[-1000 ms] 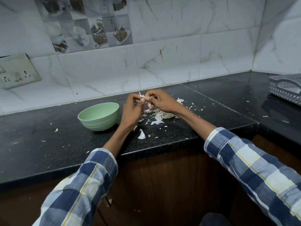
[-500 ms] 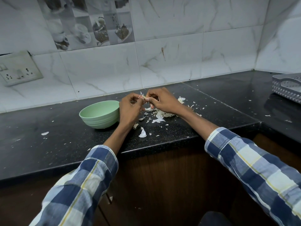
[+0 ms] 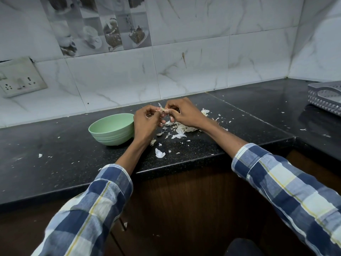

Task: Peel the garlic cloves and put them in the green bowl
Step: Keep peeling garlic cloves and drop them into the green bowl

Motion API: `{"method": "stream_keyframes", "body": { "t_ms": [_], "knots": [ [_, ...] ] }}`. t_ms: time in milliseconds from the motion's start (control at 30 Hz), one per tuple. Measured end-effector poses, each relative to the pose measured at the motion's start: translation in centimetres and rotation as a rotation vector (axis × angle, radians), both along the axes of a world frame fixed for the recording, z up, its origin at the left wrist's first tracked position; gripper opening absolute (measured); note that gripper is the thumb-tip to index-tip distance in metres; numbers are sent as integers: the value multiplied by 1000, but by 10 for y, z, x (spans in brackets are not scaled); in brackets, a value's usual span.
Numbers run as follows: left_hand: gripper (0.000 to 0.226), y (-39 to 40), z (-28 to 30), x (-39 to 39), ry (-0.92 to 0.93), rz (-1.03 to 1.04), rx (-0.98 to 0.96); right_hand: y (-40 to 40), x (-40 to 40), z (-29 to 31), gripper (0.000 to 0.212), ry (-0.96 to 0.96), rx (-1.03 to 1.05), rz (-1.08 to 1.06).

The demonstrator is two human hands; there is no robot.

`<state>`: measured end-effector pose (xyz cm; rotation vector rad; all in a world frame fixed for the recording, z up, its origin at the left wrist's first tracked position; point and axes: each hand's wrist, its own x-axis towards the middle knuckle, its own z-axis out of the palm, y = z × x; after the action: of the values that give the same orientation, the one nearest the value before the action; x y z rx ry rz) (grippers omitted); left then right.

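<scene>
The green bowl (image 3: 112,129) stands just beside the left hand (image 3: 146,121), its mouth uncovered. Peel scraps (image 3: 178,129) litter the counter (image 3: 55,163) under both hands.

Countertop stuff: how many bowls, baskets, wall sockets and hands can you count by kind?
Green bowl: 1
Grey basket: 1
Wall socket plate: 1
Hands: 2, the left hand and the right hand, both pinching a garlic clove
Garlic clove being peeled: 1
Loose peel flakes: too many to count
Total, leaving out the flakes: 6
</scene>
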<state>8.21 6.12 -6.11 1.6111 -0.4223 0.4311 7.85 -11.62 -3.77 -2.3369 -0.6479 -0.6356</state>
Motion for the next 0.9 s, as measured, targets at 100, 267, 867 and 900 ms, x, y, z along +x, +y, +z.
{"method": "stream_keyframes", "body": {
  "t_ms": [100, 267, 867, 900],
  "knots": [
    [16, 0, 0, 0, -12, 9, 12, 0, -1, 0, 13, 4, -2, 0],
    [10, -1, -2, 0, -31, 40, 21, 2, -4, 2, 15, -9, -33, -2],
    [15, -6, -3, 1, -4, 80, 36, -1, 2, 1, 11, -10, 191, 77],
    [14, -6, -3, 1, 0, 76, 37, -1, 3, 2, 11, -3, 208, 74]
  ]
}}
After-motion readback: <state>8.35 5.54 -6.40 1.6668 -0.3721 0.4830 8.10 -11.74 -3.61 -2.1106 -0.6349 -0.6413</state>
